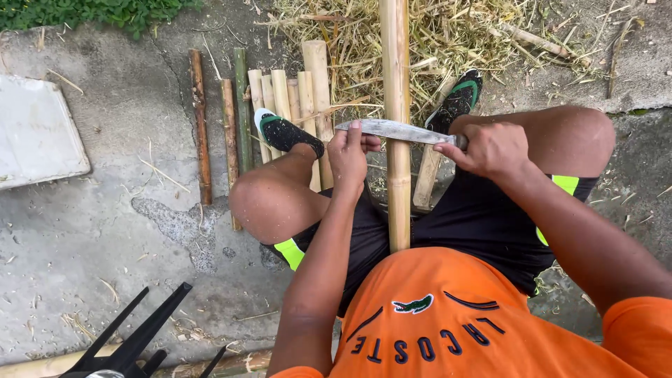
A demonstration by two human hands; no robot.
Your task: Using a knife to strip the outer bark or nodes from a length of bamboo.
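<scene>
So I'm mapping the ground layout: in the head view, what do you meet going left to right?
White slab → row of cut bamboo pieces → left hand on the blade tip → upright bamboo pole → right hand on the knife handle.

Bamboo pole [397,105] runs btwn my knees, blade [392,129] lying across it; cut bamboo pieces [280,98] to my left, shavings pile [448,35] ahead, slab [38,133] far left.
</scene>
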